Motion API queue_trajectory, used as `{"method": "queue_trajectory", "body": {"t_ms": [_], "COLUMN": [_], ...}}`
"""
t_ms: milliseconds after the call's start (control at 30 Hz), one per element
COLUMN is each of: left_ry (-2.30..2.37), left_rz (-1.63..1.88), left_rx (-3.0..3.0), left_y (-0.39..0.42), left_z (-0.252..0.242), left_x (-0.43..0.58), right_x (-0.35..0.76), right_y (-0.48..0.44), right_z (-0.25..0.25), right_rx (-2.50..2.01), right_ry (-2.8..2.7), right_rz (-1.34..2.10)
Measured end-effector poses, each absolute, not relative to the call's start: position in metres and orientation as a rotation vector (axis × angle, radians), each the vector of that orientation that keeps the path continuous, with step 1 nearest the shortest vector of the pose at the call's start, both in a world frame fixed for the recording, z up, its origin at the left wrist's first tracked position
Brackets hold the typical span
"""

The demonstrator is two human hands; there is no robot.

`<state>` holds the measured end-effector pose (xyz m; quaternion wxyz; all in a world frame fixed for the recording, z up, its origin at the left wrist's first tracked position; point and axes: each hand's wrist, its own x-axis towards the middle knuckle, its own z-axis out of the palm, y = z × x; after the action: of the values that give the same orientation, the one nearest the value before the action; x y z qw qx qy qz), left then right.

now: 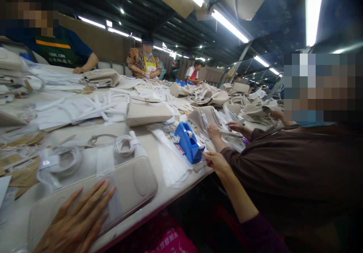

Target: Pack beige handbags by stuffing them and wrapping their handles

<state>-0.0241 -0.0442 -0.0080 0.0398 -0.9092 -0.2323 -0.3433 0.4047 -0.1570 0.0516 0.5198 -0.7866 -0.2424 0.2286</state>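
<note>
My left hand [82, 211] lies flat with fingers stretched on a beige handbag [133, 187], which has a clear plastic strip or sleeve across its middle. Over at the table's edge, my right hand [217, 162] is closed in a pinch at the cutting end of a blue tape dispenser [188, 143]. The bit of tape between those fingers is barely visible. Just beyond the handbag sit a coiled strap [124, 145] with a wrapped end and another coiled strap [65, 160] in plastic wrap.
White tissue or plastic sheets [172, 162] lie beside the dispenser. Another beige bag [149, 111] and white paper strips [85, 109] are farther back. A co-worker in a brown top [283, 162] handles a bag close on my right. Brown paper tags [27, 170] are at left.
</note>
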Motion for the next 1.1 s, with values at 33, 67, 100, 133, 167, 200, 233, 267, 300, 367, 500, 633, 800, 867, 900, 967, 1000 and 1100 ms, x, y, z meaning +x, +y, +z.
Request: {"method": "queue_trajectory", "body": {"t_ms": [33,67,100,133,167,200,233,267,300,367,500,633,800,867,900,967,1000,1100], "left_ry": [-0.724,-0.756,-0.797,-0.822,-0.841,-0.841,-0.842,-0.838,-0.835,-0.835,-0.839,-0.845,-0.866,-0.868,-0.864,-0.859,-0.859,-0.859], "left_rz": [-1.058,-1.062,-1.055,-1.04,-1.023,-0.999,-0.963,-0.922,-0.876,-0.773,-0.651,-0.677,-0.775,-0.793,-0.787,-0.76,-0.74,-0.706], "left_rx": [-2.807,-2.839,-2.87,-2.885,-2.887,-2.881,-2.874,-2.864,-2.855,-2.84,-2.841,-2.845,-2.818,-2.801,-2.798,-2.804,-2.811,-2.831], "left_y": [-0.044,-0.043,-0.044,-0.045,-0.046,-0.048,-0.05,-0.051,-0.052,-0.054,-0.055,-0.057,-0.058,-0.058,-0.058,-0.058,-0.058,-0.057], "left_z": [-0.009,-0.011,-0.011,-0.011,-0.01,-0.009,-0.007,-0.005,-0.003,0.001,0.007,0.008,0.007,0.007,0.007,0.006,0.006,0.004], "left_x": [-0.025,-0.025,-0.026,-0.027,-0.027,-0.028,-0.029,-0.03,-0.031,-0.033,-0.036,-0.037,-0.038,-0.039,-0.039,-0.038,-0.038,-0.037], "right_x": [0.405,0.405,0.404,0.402,0.399,0.394,0.388,0.38,0.37,0.344,0.267,0.19,0.143,0.136,0.134,0.131,0.13,0.127], "right_y": [-0.158,-0.159,-0.162,-0.166,-0.17,-0.174,-0.177,-0.177,-0.173,-0.155,-0.09,-0.027,0.015,0.023,0.026,0.03,0.031,0.032], "right_z": [0.05,0.05,0.052,0.055,0.058,0.064,0.07,0.077,0.086,0.105,0.139,0.144,0.128,0.123,0.121,0.117,0.116,0.112], "right_rx": [-1.939,-1.999,-2.06,-2.114,-2.179,-2.258,-2.332,-2.399,-2.406,-2.186,-1.455,-1.015,-1.005,-1.031,-1.034,-1.019,-1.004,-0.939], "right_ry": [-0.591,-0.603,-0.617,-0.624,-0.647,-0.713,-0.832,-1.047,-1.332,-1.942,-2.661,-3.012,-3.272,-3.309,-3.321,-3.342,-3.347,-3.347], "right_rz": [0.513,0.468,0.418,0.374,0.319,0.242,0.155,0.029,-0.096,-0.228,-0.066,0.11,0.017,-0.062,-0.096,-0.144,-0.158,-0.218]}}
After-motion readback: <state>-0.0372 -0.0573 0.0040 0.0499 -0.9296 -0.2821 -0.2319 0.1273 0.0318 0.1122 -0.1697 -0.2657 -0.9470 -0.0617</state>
